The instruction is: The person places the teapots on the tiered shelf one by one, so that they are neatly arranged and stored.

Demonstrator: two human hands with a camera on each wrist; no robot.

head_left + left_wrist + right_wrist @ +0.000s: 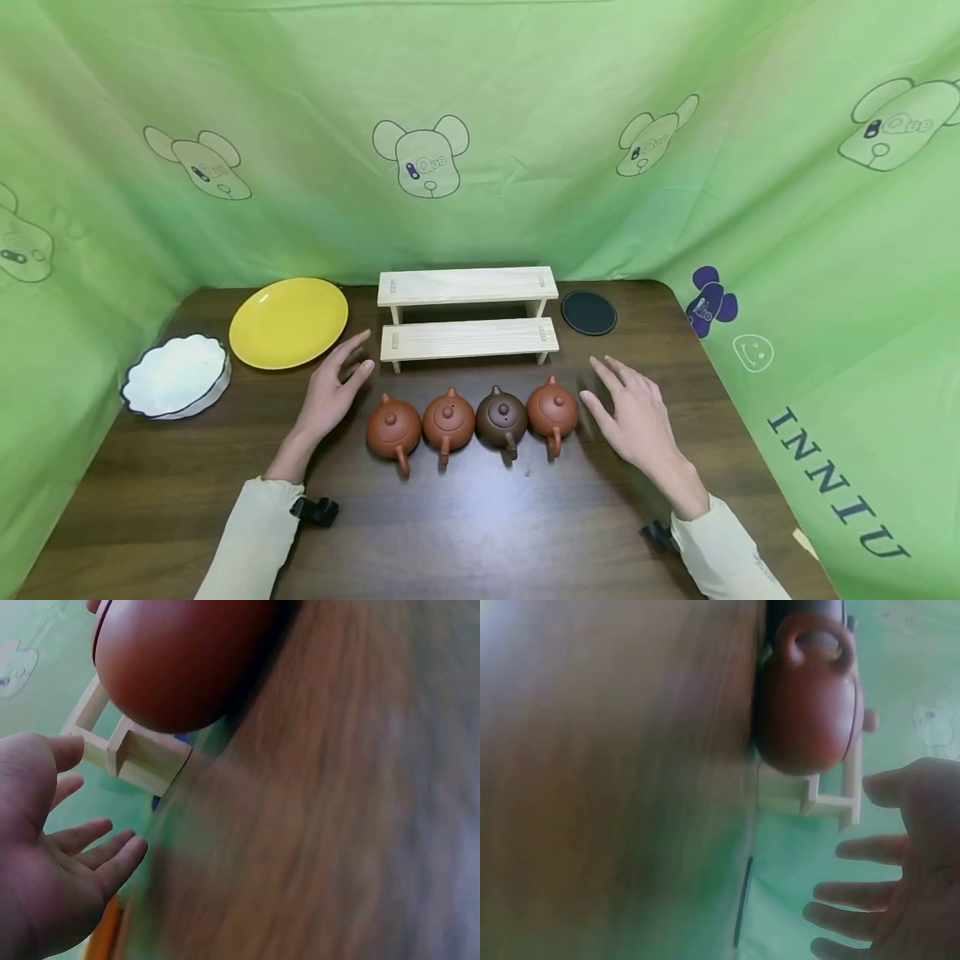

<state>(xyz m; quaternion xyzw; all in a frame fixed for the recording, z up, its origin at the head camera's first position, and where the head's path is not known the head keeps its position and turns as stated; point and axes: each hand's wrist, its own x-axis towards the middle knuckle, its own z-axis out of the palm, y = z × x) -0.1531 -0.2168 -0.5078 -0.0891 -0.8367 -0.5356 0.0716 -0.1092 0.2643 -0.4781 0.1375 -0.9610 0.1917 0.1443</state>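
Note:
Several small clay teapots stand side by side in a row on the table, handles toward me. From the left, a reddish-brown teapot [393, 429], another reddish one [448, 421], a dark brown one [501, 419] and a reddish one at the right end [552, 408]. My left hand [333, 396] hovers left of the row, fingers apart and holding nothing. To the row's right, my right hand [632, 417] is spread and holds nothing. The left wrist view shows the nearest teapot [180, 660] beyond the thumb; the right wrist view shows the end teapot [806, 712], apart from the fingers.
Behind the teapots is a two-step pale wooden rack [468, 339]. A yellow plate [288, 323] and a white scalloped dish [176, 377] lie at the left. A dark round coaster [588, 312] sits right of the rack. Green printed cloth [525, 208] surrounds the brown table [465, 533].

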